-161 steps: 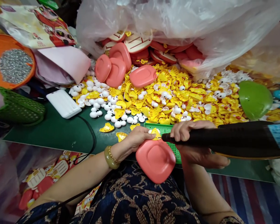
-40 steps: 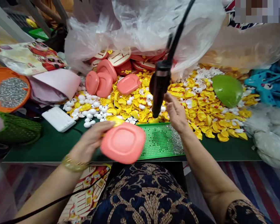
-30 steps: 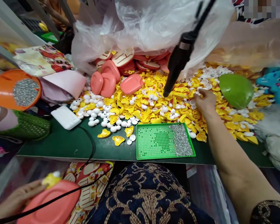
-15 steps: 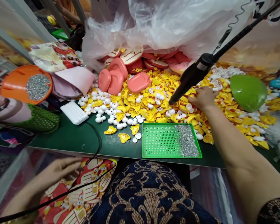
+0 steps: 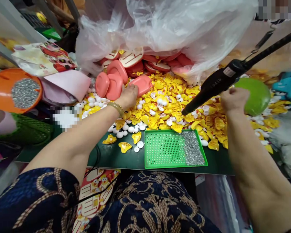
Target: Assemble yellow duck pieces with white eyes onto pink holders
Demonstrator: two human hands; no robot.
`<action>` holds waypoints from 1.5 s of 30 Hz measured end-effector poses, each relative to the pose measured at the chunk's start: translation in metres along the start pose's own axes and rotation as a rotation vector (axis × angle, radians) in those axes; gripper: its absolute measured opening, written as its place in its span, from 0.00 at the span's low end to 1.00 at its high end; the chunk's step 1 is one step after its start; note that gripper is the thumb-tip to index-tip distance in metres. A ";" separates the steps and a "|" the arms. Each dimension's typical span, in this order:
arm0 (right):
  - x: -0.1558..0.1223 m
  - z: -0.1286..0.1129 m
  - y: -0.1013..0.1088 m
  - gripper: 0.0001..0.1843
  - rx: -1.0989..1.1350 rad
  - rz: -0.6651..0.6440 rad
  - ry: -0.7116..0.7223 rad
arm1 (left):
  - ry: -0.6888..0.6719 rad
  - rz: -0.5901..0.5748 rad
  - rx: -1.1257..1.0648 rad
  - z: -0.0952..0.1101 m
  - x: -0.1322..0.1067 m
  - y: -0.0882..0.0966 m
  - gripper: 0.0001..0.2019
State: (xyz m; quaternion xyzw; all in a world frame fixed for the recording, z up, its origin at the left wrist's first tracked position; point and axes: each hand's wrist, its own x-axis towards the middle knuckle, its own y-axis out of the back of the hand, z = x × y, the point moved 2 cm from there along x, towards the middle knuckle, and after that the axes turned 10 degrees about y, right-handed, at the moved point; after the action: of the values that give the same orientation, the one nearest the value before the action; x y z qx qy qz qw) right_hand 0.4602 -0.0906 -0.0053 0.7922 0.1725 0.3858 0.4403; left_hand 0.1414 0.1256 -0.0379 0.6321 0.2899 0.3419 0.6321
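My left hand (image 5: 128,97) reaches over the heap, its fingers at a coral-pink moulded plastic piece (image 5: 140,84) beside two similar pieces (image 5: 108,84). Whether it grips the piece is hidden. My right hand (image 5: 234,100) is curled into a fist in front of a green dome-shaped shell (image 5: 257,96). Just above it hangs a black corded tool (image 5: 214,85), its tip pointing left over a heap of yellow duck-shaped plastic parts (image 5: 160,110). White plastic balls (image 5: 131,129) lie along the heap's near edge.
A green perforated tray (image 5: 169,150) holding silver beads stands on the green table mat (image 5: 121,160). Behind the heap are red-and-cream pieces under a clear plastic bag (image 5: 160,29). An orange bowl of beads (image 5: 14,90) sits at left, blue plush (image 5: 287,87) at right.
My left hand has moved up from beside my lap to the pink pieces. My right hand has shifted right toward the green shell. The black tool has swung right with it.
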 end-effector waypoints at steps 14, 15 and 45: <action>-0.194 -0.058 -0.005 0.10 0.731 -0.365 -0.077 | 0.267 0.334 -0.315 -0.043 -0.022 0.053 0.24; -0.199 -0.065 -0.002 0.11 0.740 -0.273 -0.077 | 0.236 0.364 -0.298 -0.040 -0.038 0.058 0.23; -0.202 -0.066 -0.010 0.21 0.432 -0.289 0.038 | 0.363 -1.027 -1.493 0.048 -0.189 0.025 0.11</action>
State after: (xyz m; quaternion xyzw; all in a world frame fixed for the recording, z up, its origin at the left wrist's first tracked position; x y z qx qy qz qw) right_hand 0.2805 -0.1720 -0.0861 0.8276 0.3706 0.2879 0.3080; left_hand 0.0648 -0.0553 -0.0238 -0.2089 0.3335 0.2115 0.8947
